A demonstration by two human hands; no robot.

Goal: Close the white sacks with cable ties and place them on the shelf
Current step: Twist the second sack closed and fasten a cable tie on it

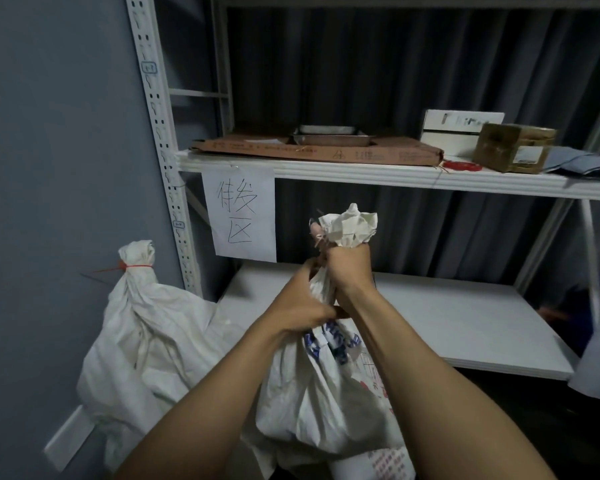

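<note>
A white sack [326,393] with blue and red print hangs in front of me, its neck bunched into a crumpled tuft [352,225]. My right hand [349,268] is clenched around the neck just below the tuft. My left hand [309,306] grips the sack lower down, beside the right wrist. A thin pale tie end [321,240] sticks out at the neck by my right hand. A second white sack [153,330] leans against the wall at the left, tied shut with a red cable tie [136,266]. The white lower shelf [465,323] lies behind the held sack.
The upper shelf [326,169] carries a flat cardboard sheet [319,150], a metal tray [331,136], a brown box [515,147], a white box [461,124] and red ties [461,165]. A handwritten paper sign [239,213] hangs from its edge. A perforated upright post [160,140] stands at left.
</note>
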